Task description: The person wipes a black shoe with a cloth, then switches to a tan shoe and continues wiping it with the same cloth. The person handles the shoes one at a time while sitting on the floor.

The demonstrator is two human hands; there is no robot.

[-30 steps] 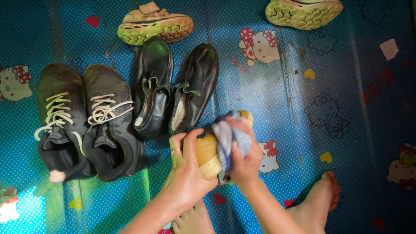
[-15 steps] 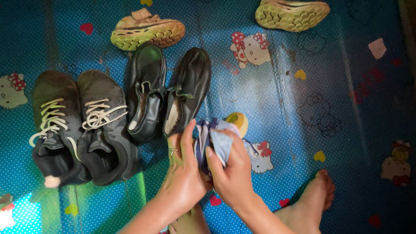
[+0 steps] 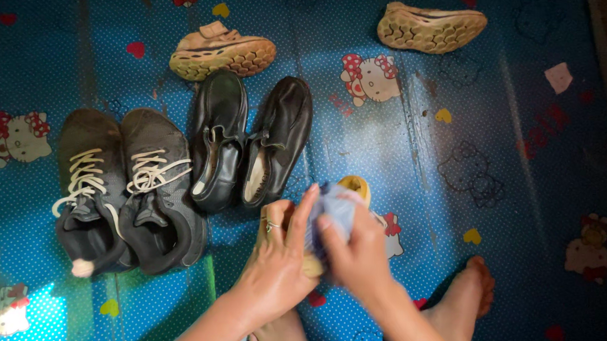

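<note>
My left hand [image 3: 279, 259] is closed around a small yellowish shoe [image 3: 353, 189], gripping it from the left side, and a ring is visible on one finger. My right hand [image 3: 358, 253] presses a pale blue cloth [image 3: 332, 210] against this shoe, with the fingers curled on top of the cloth. The shoe is mostly hidden between both hands; I can see only its yellow tip above the cloth. Both hands are a little blurred, so I cannot tell more detail about the shoe.

Just to the left of my hands a pair of black leather shoes [image 3: 249, 143] stands side by side, the toes pointing away from me. Further left there is a pair of dark sneakers [image 3: 126, 189] with light laces, also next to each other. Beyond the black pair one tan sandal [image 3: 221, 50] lies on its side, and a second tan sandal [image 3: 432, 27] lies well apart, near the upper right, with its sole turned to me.

Everything rests on a blue floor mat [image 3: 513, 133] with dots and cartoon cat figures. My two bare feet [image 3: 466, 300] are on the mat just below my hands.
</note>
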